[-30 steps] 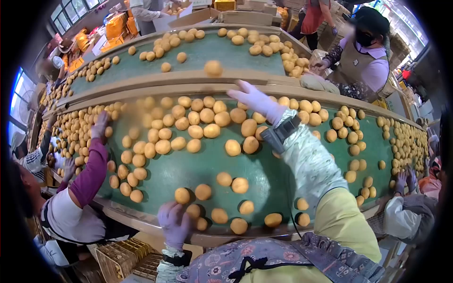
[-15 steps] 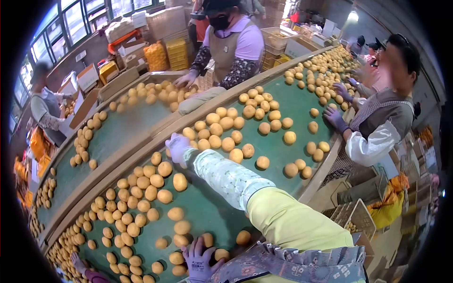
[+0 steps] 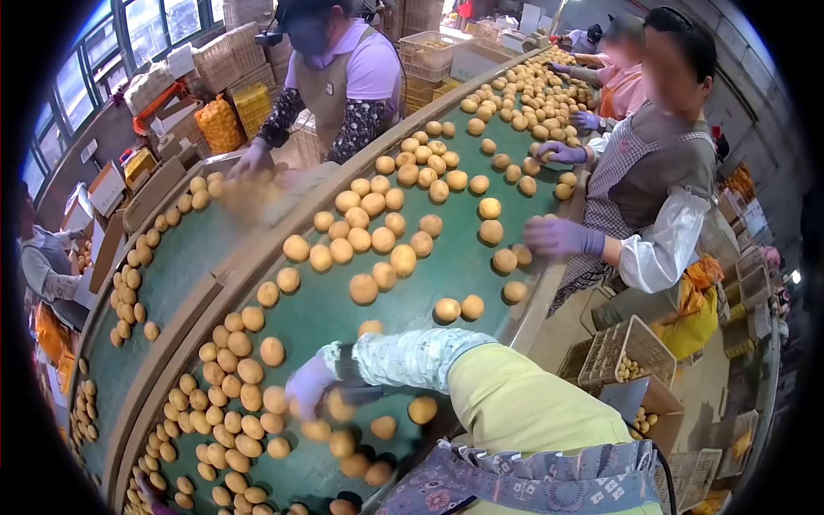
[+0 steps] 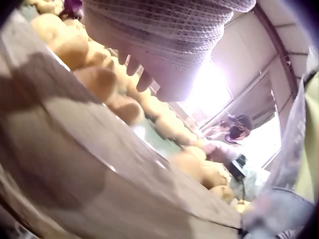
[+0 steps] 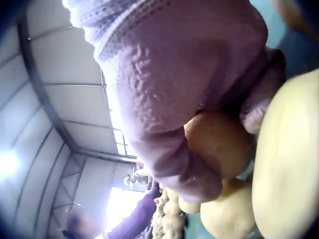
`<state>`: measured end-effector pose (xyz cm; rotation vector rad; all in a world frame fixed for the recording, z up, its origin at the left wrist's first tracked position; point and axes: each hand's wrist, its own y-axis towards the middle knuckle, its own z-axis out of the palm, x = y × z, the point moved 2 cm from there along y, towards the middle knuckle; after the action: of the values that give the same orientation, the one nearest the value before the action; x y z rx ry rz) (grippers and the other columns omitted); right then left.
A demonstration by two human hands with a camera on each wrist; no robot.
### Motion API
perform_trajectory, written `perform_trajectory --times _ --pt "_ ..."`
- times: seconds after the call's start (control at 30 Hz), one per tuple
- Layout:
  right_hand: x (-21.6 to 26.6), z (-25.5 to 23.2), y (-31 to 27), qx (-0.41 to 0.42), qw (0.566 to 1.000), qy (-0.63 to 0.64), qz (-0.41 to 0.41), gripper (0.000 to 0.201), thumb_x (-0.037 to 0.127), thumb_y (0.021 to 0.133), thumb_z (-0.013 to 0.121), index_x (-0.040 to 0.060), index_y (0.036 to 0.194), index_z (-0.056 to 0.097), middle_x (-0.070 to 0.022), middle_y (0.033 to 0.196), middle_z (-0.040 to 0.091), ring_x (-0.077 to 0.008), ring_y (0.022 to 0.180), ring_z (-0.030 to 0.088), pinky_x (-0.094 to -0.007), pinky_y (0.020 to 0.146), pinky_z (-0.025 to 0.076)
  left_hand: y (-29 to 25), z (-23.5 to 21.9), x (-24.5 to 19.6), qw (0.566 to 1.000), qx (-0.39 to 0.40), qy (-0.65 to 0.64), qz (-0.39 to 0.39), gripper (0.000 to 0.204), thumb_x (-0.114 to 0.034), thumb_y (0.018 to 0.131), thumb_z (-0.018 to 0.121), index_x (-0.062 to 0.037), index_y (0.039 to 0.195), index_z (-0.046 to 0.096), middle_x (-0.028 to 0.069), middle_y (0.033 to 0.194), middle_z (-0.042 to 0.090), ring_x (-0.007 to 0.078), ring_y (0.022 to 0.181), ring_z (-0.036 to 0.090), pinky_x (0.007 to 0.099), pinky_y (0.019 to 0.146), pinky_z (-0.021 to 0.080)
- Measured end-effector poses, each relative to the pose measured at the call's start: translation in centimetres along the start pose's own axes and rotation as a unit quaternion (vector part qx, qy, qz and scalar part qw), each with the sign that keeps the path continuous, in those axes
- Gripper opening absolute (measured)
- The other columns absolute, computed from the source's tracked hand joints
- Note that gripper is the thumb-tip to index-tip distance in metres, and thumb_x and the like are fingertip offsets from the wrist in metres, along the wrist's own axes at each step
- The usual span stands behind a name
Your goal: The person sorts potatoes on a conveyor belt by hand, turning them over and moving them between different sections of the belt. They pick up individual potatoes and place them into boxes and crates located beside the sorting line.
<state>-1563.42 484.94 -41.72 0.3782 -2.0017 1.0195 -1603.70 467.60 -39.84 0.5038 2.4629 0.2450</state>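
A green worktop [image 3: 408,300] edged with wooden rails runs through a shed-like room, tall windows [image 3: 144,39] at one side. Beyond it, one net bag [image 3: 220,129] bulges with round produce; to the right, one slatted crate [image 3: 599,360] and one carton [image 3: 663,396] each hold some. The yellow-brown fruits [image 3: 341,250] spread across the worktop are too many to count. The right hand [image 3: 311,384] grips one, fingers curled round it; the left hand [image 4: 154,55] is near others, its fingers' state unclear.
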Motion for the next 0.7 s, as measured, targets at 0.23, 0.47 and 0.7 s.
perform_trajectory --times 0.23,0.47,0.7 --pt "11.1 -9.7 6.5 -0.281 0.897 0.259 -0.221 0.057 0.040 0.105 0.074 0.0044 0.149 0.062 -0.0134 0.122 0.078 -0.0185 0.107 0.073 -0.0335 0.084 0.059 -0.8 3.5 6.6 0.942 0.320 0.086 0.059 0.070 -0.027 0.102 0.080 -0.0018 0.160 0.050 0.0239 0.166 0.053 0.0436 0.145 0.056 0.0549 0.124 0.043" --pt "0.2 -3.0 7.8 -0.666 0.672 -0.303 -0.118 0.079 0.054 0.080 0.081 0.0067 0.141 0.066 -0.0253 0.145 0.064 -0.0472 0.141 0.055 -0.0584 0.117 0.044 2.5 -1.0 6.0 0.994 0.033 -0.056 0.092 0.069 -0.041 0.092 0.082 -0.0045 0.146 0.058 0.0227 0.154 0.058 0.0467 0.136 0.058 0.0594 0.116 0.045" --pt "8.7 12.7 11.4 -0.492 0.818 -0.217 -0.205 0.073 0.053 0.085 0.082 0.0057 0.139 0.068 -0.0245 0.152 0.063 -0.0519 0.147 0.051 -0.0639 0.122 0.041 2.4 -0.8 4.6 0.970 0.180 -0.087 0.136 0.043 -0.030 0.084 0.085 -0.0080 0.118 0.071 0.0175 0.129 0.069 0.0455 0.132 0.060 0.0636 0.121 0.041"
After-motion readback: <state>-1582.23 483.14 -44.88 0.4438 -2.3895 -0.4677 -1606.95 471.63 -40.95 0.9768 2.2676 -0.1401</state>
